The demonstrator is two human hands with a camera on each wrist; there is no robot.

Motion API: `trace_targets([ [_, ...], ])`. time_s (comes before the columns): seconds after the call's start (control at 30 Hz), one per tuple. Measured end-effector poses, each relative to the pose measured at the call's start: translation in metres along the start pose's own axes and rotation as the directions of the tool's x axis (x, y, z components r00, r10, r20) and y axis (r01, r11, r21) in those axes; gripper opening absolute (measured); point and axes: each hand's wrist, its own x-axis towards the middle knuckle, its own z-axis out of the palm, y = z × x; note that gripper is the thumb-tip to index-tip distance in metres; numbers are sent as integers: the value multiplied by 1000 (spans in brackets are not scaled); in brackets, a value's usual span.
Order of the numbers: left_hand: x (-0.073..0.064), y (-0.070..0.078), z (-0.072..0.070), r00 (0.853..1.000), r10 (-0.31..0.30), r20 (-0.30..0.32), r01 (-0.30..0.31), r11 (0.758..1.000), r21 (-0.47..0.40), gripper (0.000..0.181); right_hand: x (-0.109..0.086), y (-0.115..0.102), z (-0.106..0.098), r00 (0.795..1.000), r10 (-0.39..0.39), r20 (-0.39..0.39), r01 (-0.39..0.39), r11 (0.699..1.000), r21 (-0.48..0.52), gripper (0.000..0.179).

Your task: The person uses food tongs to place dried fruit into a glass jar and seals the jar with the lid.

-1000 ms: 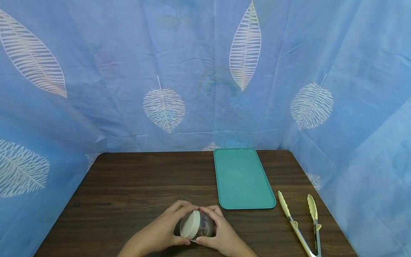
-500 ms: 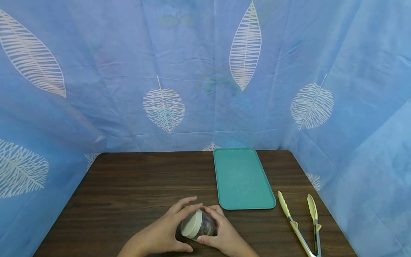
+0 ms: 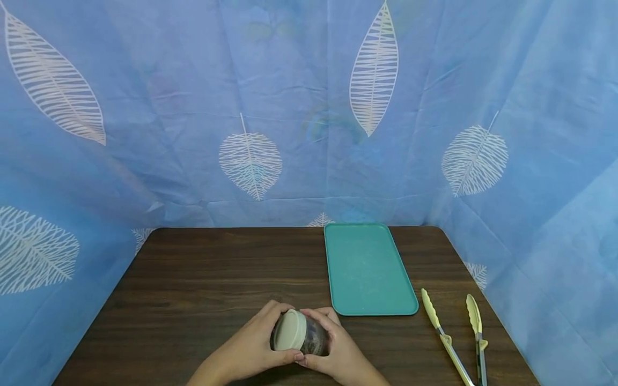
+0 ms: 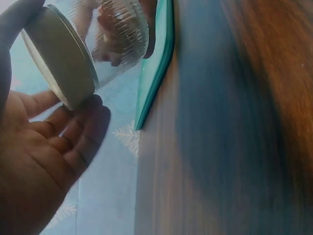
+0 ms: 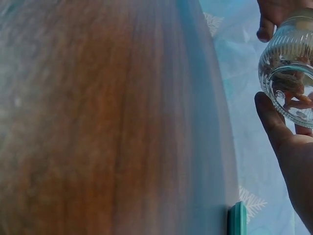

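Observation:
A clear ribbed jar (image 3: 316,338) with a cream lid (image 3: 291,329) is held tilted on its side, lid to the left, near the table's front edge. My left hand (image 3: 253,343) grips the lid by its rim, with thumb and fingers on opposite sides. From the right, my right hand (image 3: 345,348) holds the jar's body. In the left wrist view the lid (image 4: 61,56) sits on the jar's mouth. The right wrist view shows the jar's glass base (image 5: 293,93); reflections and fingers seen through the glass hide whether anything is inside.
A teal tray (image 3: 369,271) lies beyond the right hand, toward the table's back edge. Tongs with pale yellow tips (image 3: 431,308) lie spread at the right of the dark wooden table (image 3: 207,279). A blue leaf-patterned cloth (image 3: 299,96) hangs behind.
Half a second ago my left fingers were spread, looser around the lid; now they grip it again, thumb closer to the right thumb. The right hand keeps holding the jar. The head view shifted slightly.

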Motion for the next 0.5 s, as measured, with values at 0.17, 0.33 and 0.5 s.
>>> trace_targets([
  [0.17, -1, -3, -2, 994, 110, -17, -110, 993, -33, 82, -1, 2, -5, 996, -76, 44, 72, 994, 81, 78],
  [0.33, -1, -4, -5, 978, 210, -4, -209, 977, -42, 86, -2, 3, -9, 993, -102, 60, 95, 989, 115, 81],
  [0.5, -1, -4, -4, 973, 230, 10, -229, 973, -42, 87, -4, -1, -11, 998, -32, 52, 29, 997, 65, 81],
])
